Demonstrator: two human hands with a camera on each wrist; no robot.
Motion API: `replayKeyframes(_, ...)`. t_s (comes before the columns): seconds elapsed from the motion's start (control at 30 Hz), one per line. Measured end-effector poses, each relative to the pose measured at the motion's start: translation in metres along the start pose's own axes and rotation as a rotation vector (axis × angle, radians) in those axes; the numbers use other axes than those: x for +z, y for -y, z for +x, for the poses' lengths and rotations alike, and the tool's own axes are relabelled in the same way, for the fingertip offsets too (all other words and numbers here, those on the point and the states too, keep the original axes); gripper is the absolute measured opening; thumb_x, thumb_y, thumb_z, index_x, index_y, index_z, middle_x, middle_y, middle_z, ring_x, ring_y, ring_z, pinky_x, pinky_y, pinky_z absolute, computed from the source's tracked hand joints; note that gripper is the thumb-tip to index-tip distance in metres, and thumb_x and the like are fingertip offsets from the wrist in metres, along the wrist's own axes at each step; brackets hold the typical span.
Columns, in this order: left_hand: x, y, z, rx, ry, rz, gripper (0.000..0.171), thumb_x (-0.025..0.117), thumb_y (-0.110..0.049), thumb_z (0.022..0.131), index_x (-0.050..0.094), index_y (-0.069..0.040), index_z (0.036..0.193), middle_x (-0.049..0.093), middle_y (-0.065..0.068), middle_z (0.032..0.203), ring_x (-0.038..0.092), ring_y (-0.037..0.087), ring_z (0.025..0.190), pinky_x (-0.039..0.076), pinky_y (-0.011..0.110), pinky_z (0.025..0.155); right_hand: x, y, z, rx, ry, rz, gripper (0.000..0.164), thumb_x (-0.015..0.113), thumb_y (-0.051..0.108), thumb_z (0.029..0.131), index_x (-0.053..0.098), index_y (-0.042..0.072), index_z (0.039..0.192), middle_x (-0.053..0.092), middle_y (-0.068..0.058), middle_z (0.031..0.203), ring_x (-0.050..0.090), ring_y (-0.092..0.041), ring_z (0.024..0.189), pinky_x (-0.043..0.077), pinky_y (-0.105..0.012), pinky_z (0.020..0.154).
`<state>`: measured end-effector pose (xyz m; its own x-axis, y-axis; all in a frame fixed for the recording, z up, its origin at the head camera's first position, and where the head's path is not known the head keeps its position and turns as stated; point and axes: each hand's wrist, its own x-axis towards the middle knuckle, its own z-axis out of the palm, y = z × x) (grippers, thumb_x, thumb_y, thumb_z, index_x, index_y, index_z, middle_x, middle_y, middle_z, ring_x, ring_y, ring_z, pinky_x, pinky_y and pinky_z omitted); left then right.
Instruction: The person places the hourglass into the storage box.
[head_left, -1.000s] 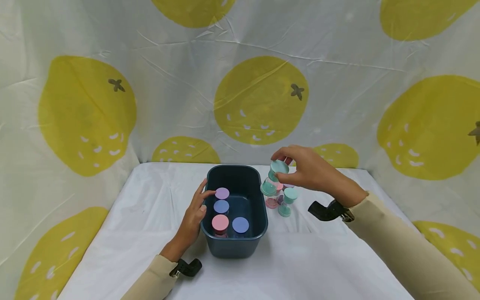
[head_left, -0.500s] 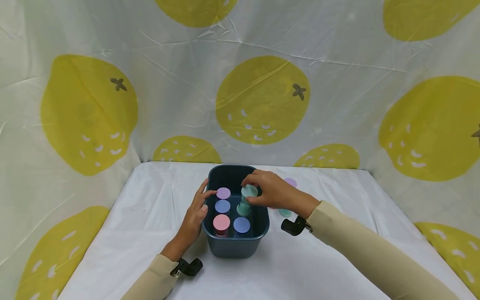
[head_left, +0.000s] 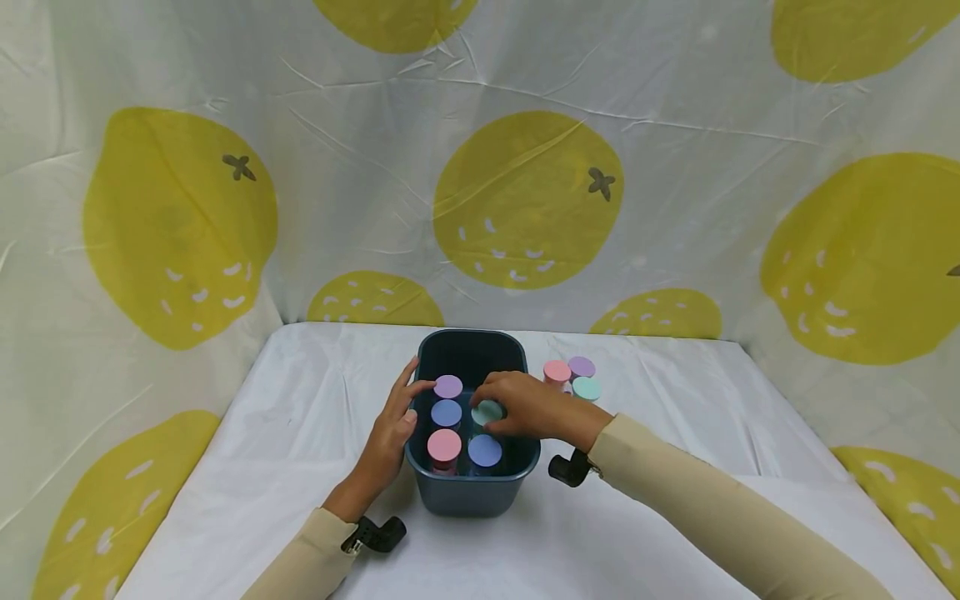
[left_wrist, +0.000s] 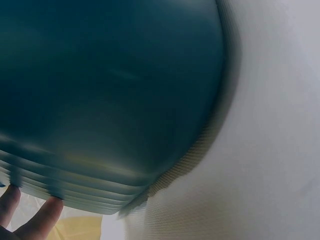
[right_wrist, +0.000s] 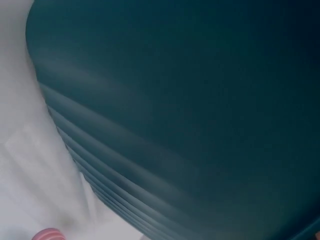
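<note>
Inside the dark blue bin (head_left: 476, 497), my right hand (head_left: 521, 406) pinches the round top of a teal sand timer (head_left: 487, 412); its lower part is hidden. Other sand timers stand upright in the bin: a purple one (head_left: 448, 387), a blue one (head_left: 446, 413) and a pink one (head_left: 444, 446) along the left, and another blue timer (head_left: 484, 451) at the near right. My left hand (head_left: 386, 437) rests at the bin's left side with fingers fairly straight, one reaching over the rim beside the purple top. In the left wrist view, two fingertips (left_wrist: 52, 202) touch the outer wall.
To the right of the bin, a pink timer (head_left: 557, 372), a purple timer (head_left: 581, 367) and a teal timer (head_left: 587, 388) stand close together on the white cloth (head_left: 300, 400), partly behind my right arm. A lemon-print curtain (head_left: 360, 192) hangs behind the table.
My right hand has carried the teal sand timer leftward from the group on the cloth and lowered it into the bin, behind the right-hand blue one. The left hand stays at the bin's side.
</note>
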<state>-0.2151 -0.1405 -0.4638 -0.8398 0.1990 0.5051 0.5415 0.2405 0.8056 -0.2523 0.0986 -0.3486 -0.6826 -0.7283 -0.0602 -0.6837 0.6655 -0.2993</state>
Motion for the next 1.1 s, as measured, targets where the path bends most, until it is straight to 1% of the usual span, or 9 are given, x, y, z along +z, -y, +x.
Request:
replayKeyframes(0.13, 0.000, 0.000, 0.000, -0.001, 0.002, -0.010, 0.047, 0.033, -0.033, 0.101, 0.046, -0.020, 0.144, 0.010, 0.000, 0.169, 0.013, 0.038, 0.155, 0.017, 0.083, 0.105, 0.001, 0.001, -0.001, 0.007, 0.003, -0.008, 0.034, 0.077, 0.022, 0.086, 0.072, 0.014, 0.119, 0.068, -0.007, 0.119, 0.062, -0.022, 0.109, 0.058, -0.036, 0.093)
replayKeyframes(0.27, 0.001, 0.001, 0.000, 0.004, -0.001, -0.009, 0.045, 0.032, -0.032, 0.101, 0.046, -0.025, 0.143, 0.011, 0.001, 0.169, 0.013, 0.038, 0.155, 0.015, 0.082, 0.107, 0.001, 0.001, -0.001, 0.020, 0.007, -0.006, 0.035, 0.077, 0.022, 0.086, 0.071, 0.015, 0.120, 0.068, -0.007, 0.119, 0.062, -0.022, 0.109, 0.058, -0.037, 0.092)
replayKeyframes(0.43, 0.002, 0.001, -0.001, 0.005, -0.003, 0.000, 0.045, 0.033, -0.030, 0.100, 0.046, -0.025, 0.143, 0.011, 0.002, 0.169, 0.013, 0.039, 0.155, 0.014, 0.081, 0.108, -0.002, 0.002, -0.003, 0.008, 0.004, -0.006, 0.034, 0.077, 0.023, 0.087, 0.071, 0.015, 0.119, 0.068, -0.007, 0.118, 0.063, -0.021, 0.107, 0.059, -0.036, 0.091)
replayKeyframes(0.6, 0.003, 0.001, -0.001, 0.007, -0.007, -0.004, 0.046, 0.033, -0.032, 0.100, 0.047, -0.023, 0.143, 0.012, 0.002, 0.169, 0.014, 0.039, 0.154, 0.014, 0.082, 0.108, -0.010, 0.001, -0.009, -0.007, -0.028, 0.025, 0.033, 0.076, 0.022, 0.087, 0.071, 0.012, 0.119, 0.069, -0.008, 0.117, 0.064, -0.023, 0.105, 0.058, -0.037, 0.091)
replayKeyframes(0.73, 0.003, 0.001, 0.000, 0.006, -0.006, -0.008, 0.046, 0.033, -0.032, 0.100, 0.047, -0.023, 0.143, 0.012, 0.002, 0.169, 0.014, 0.039, 0.154, 0.013, 0.082, 0.108, -0.019, -0.007, -0.019, -0.011, -0.079, 0.074, 0.033, 0.074, 0.021, 0.089, 0.070, 0.009, 0.119, 0.069, -0.009, 0.117, 0.065, -0.026, 0.108, 0.057, -0.041, 0.094)
replayKeyframes(0.83, 0.003, 0.000, 0.000, 0.005, -0.006, -0.009, 0.046, 0.033, -0.031, 0.100, 0.047, -0.024, 0.143, 0.012, 0.002, 0.169, 0.014, 0.039, 0.154, 0.013, 0.082, 0.108, -0.026, -0.015, -0.029, 0.001, -0.136, 0.096, 0.032, 0.073, 0.022, 0.089, 0.070, 0.010, 0.119, 0.070, -0.006, 0.116, 0.065, -0.023, 0.106, 0.057, -0.041, 0.091)
replayKeyframes(0.97, 0.001, -0.001, 0.000, 0.002, -0.012, -0.011, 0.046, 0.033, -0.030, 0.100, 0.047, -0.023, 0.142, 0.012, 0.001, 0.169, 0.014, 0.039, 0.154, 0.014, 0.082, 0.107, -0.033, -0.029, -0.045, -0.001, -0.229, 0.084, 0.031, 0.075, 0.022, 0.088, 0.071, 0.010, 0.116, 0.071, -0.003, 0.110, 0.064, -0.018, 0.098, 0.057, -0.038, 0.086)
replayKeyframes(1.03, 0.001, -0.001, -0.001, 0.001, -0.015, -0.014, 0.046, 0.033, -0.030, 0.100, 0.048, -0.022, 0.142, 0.012, 0.001, 0.169, 0.014, 0.039, 0.154, 0.014, 0.082, 0.107, -0.036, -0.038, -0.052, 0.001, -0.274, 0.070, 0.029, 0.076, 0.020, 0.087, 0.072, 0.010, 0.114, 0.072, -0.002, 0.105, 0.063, -0.017, 0.094, 0.057, -0.038, 0.085)
replayKeyframes(1.1, 0.001, -0.001, -0.001, 0.000, -0.015, -0.011, 0.046, 0.033, -0.031, 0.100, 0.047, -0.022, 0.142, 0.012, 0.001, 0.169, 0.014, 0.039, 0.154, 0.014, 0.082, 0.107, -0.037, -0.048, -0.060, 0.014, -0.308, 0.061, 0.029, 0.076, 0.018, 0.086, 0.072, 0.008, 0.113, 0.072, -0.003, 0.104, 0.064, -0.019, 0.093, 0.057, -0.039, 0.085)
